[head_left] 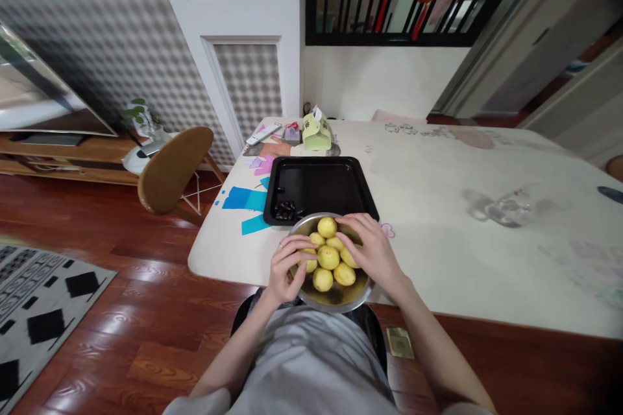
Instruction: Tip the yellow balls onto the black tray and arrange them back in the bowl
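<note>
A round metal bowl sits at the table's near edge, close to my body, holding several yellow lemons. From the left, my left hand reaches over the rim; its fingers are apart and lie against a lemon on that side. My right hand comes over the right rim with fingers spread, beside or touching the lemons there. Neither hand has visibly lifted a lemon. Just beyond the bowl is a black rectangular tray, with small dark shiny pieces in its near left corner.
On the pale table are a green tissue box, a white remote and, at the right, a clear glass-like object. A wooden chair stands to the left. Blue drawn shapes mark the tabletop beside the tray.
</note>
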Action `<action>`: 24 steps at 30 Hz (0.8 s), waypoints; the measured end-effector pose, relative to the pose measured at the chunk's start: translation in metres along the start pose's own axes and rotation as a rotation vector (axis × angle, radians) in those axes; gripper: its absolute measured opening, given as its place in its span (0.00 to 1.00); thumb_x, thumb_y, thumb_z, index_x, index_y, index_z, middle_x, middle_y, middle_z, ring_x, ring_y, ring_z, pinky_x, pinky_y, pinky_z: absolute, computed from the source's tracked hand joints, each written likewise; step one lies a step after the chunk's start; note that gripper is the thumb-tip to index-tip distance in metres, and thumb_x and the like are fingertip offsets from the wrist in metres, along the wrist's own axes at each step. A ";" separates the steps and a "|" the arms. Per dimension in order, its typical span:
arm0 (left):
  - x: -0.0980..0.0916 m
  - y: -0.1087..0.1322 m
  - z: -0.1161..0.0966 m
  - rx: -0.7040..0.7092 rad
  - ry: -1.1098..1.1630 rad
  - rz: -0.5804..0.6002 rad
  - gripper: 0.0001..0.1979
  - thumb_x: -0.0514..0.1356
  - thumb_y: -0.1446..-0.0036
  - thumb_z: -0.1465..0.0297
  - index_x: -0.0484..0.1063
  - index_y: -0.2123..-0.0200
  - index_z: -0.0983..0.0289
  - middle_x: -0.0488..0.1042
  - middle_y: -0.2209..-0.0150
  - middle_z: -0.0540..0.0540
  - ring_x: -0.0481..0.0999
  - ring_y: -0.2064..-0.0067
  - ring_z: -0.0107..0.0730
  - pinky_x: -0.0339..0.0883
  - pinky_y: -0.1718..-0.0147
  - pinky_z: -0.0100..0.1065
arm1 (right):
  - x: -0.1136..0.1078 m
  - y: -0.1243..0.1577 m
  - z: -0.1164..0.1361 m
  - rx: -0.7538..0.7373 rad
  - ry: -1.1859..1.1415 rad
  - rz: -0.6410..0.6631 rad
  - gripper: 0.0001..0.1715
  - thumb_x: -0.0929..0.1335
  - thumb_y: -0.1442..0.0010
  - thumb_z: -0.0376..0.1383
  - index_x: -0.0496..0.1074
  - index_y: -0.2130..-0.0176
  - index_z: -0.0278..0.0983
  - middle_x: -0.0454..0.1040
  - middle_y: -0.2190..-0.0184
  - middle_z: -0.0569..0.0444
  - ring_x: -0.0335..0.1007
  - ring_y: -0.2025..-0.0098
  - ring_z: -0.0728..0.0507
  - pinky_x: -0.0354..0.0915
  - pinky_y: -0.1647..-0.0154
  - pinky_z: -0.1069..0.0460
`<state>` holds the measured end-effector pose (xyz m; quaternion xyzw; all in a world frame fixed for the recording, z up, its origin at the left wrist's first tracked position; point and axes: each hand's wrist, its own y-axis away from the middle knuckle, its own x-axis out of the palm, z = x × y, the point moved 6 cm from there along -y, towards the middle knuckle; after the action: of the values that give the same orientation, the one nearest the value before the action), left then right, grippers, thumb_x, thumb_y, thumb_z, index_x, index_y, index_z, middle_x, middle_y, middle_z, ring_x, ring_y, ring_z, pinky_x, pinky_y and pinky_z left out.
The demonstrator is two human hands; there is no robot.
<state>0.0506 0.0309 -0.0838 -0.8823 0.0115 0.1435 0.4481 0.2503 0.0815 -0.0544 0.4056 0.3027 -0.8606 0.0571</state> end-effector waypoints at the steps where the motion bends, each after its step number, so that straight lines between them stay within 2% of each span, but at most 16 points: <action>1: 0.000 0.000 0.000 0.000 0.002 -0.002 0.12 0.56 0.30 0.70 0.81 0.56 0.62 0.83 0.54 0.61 0.78 0.48 0.48 0.73 0.50 0.51 | -0.004 0.006 -0.001 -0.002 -0.027 -0.034 0.12 0.67 0.28 0.39 0.75 0.47 0.42 0.79 0.50 0.47 0.74 0.46 0.35 0.71 0.44 0.37; 6: 0.000 0.000 0.001 -0.002 -0.002 -0.002 0.12 0.56 0.30 0.70 0.81 0.55 0.62 0.82 0.53 0.62 0.78 0.47 0.48 0.73 0.49 0.51 | -0.014 0.043 -0.007 -0.033 -0.084 -0.220 0.15 0.66 0.28 0.35 0.75 0.44 0.44 0.78 0.46 0.47 0.73 0.41 0.35 0.69 0.38 0.35; 12: 0.000 0.004 0.003 -0.009 0.016 -0.006 0.12 0.56 0.30 0.70 0.81 0.54 0.62 0.82 0.52 0.61 0.78 0.46 0.48 0.72 0.47 0.51 | -0.002 0.067 -0.016 -0.109 -0.153 -0.327 0.21 0.63 0.28 0.33 0.74 0.40 0.44 0.75 0.41 0.45 0.71 0.38 0.34 0.69 0.38 0.33; 15: -0.005 0.005 0.008 -0.040 0.020 -0.056 0.13 0.54 0.28 0.71 0.80 0.51 0.62 0.82 0.52 0.61 0.78 0.45 0.46 0.71 0.45 0.51 | 0.004 0.069 -0.019 -0.148 -0.195 -0.363 0.22 0.61 0.28 0.34 0.74 0.40 0.43 0.75 0.41 0.45 0.71 0.38 0.33 0.69 0.39 0.33; 18: -0.019 -0.001 0.024 -0.108 -0.049 -0.145 0.14 0.53 0.27 0.72 0.79 0.51 0.60 0.82 0.52 0.59 0.78 0.45 0.44 0.72 0.44 0.49 | 0.007 0.069 -0.021 -0.156 -0.208 -0.374 0.22 0.61 0.28 0.34 0.75 0.40 0.43 0.75 0.41 0.45 0.71 0.38 0.33 0.69 0.39 0.33; 21: -0.041 -0.015 0.050 -0.199 -0.229 -0.215 0.12 0.54 0.27 0.71 0.79 0.51 0.59 0.81 0.51 0.58 0.79 0.45 0.42 0.72 0.43 0.47 | 0.009 0.070 -0.022 -0.174 -0.214 -0.373 0.22 0.60 0.28 0.34 0.76 0.41 0.43 0.76 0.41 0.45 0.72 0.38 0.33 0.69 0.40 0.33; 22: -0.047 -0.021 0.060 -0.229 -0.298 -0.207 0.12 0.54 0.27 0.71 0.79 0.51 0.59 0.81 0.50 0.59 0.78 0.45 0.42 0.72 0.42 0.47 | 0.009 0.070 -0.022 -0.179 -0.214 -0.373 0.22 0.60 0.28 0.35 0.76 0.41 0.43 0.76 0.42 0.46 0.73 0.39 0.33 0.69 0.40 0.33; 24: -0.053 -0.033 0.080 -0.279 -0.424 -0.117 0.11 0.55 0.27 0.70 0.78 0.50 0.60 0.81 0.49 0.60 0.78 0.44 0.44 0.70 0.40 0.49 | 0.010 0.071 -0.022 -0.182 -0.208 -0.374 0.22 0.60 0.28 0.34 0.76 0.42 0.43 0.77 0.42 0.46 0.73 0.39 0.33 0.69 0.40 0.33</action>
<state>-0.0150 0.1083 -0.0884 -0.8850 -0.1537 0.2992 0.3220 0.2828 0.0383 -0.1057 0.2447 0.4414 -0.8626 -0.0359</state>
